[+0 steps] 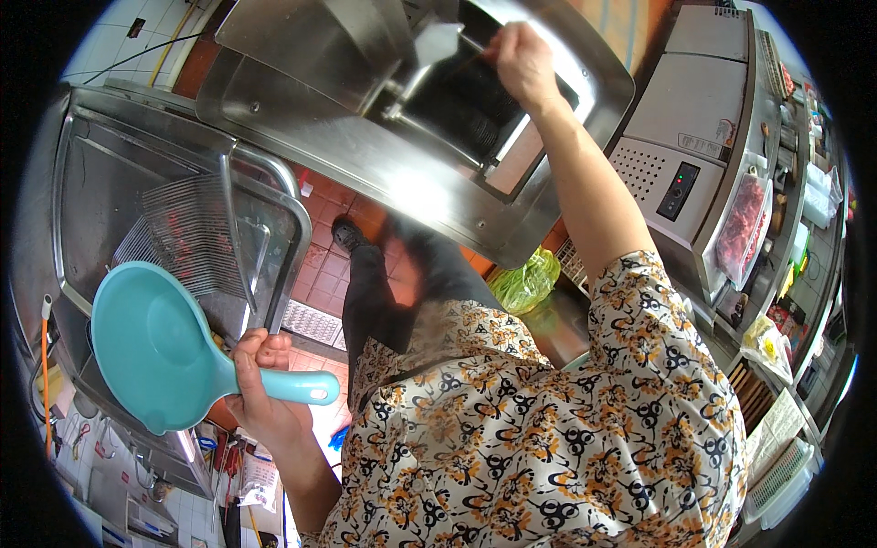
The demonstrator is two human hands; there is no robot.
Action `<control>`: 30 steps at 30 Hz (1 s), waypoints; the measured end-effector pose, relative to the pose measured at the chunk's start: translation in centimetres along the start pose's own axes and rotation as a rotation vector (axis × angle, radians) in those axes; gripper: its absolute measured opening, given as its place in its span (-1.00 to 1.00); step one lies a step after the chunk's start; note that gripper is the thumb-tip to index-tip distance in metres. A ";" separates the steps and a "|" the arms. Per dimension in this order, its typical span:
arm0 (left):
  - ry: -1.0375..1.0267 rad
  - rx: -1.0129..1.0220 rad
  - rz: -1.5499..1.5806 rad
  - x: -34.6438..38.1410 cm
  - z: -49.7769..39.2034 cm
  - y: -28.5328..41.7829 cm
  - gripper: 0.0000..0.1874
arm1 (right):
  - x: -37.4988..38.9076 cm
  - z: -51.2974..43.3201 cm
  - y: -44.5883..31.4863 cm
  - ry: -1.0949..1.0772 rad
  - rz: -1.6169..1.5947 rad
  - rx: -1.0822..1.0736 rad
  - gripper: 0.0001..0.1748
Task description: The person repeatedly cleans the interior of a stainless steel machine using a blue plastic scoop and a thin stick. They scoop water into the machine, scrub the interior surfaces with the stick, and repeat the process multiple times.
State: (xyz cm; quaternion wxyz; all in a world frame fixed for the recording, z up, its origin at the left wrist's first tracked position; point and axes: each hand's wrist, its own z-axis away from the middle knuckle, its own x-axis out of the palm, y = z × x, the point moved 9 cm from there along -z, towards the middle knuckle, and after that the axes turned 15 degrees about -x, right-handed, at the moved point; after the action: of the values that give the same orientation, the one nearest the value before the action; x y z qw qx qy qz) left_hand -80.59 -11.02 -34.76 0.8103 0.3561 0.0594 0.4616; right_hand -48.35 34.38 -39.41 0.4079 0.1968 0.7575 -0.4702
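My left hand [266,387] grips the handle of a turquoise plastic dipper [154,335]. The dipper's bowl faces up and looks bare inside, out over the steel basin at left. Ahead of me, my right hand [526,61] hovers at the far right side of a dark opening [473,103] in a stainless steel appliance [329,130]. Its fingers are curled and blurred, so whether they hold anything is unclear. A metal rod frame [438,137] spans the opening, and a blurred whitish piece [438,44] shows near its far left corner.
Wire racks [192,233] lean in a steel basin [103,178] at left. On the floor sits a green plastic bag [527,281]. To the right, a steel counter unit with a control panel [678,192] carries a clear container of red food [743,222].
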 end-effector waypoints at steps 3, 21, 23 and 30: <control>-0.057 -0.009 -0.028 0.2 0.0 0.1 -0.65 | 2.6 0.8 1.2 -0.087 0.050 0.012 -0.70; 0.020 0.003 -0.001 0.7 0.2 0.5 -0.64 | -1.7 0.8 -2.9 0.081 0.100 -0.012 -0.70; 0.026 -0.012 -0.006 0.5 0.3 0.6 -0.64 | -1.1 0.9 -3.5 0.080 0.078 -0.019 -0.74; 0.016 -0.018 -0.022 1.2 0.3 1.2 -0.64 | 0.1 -0.1 -4.4 0.069 0.015 -0.087 -0.74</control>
State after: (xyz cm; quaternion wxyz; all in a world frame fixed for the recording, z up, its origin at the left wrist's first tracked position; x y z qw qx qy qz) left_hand -80.57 -9.84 -33.49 0.8180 0.3444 0.0656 0.4560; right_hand -51.44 32.32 -37.06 0.3930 0.2005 0.7894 -0.4269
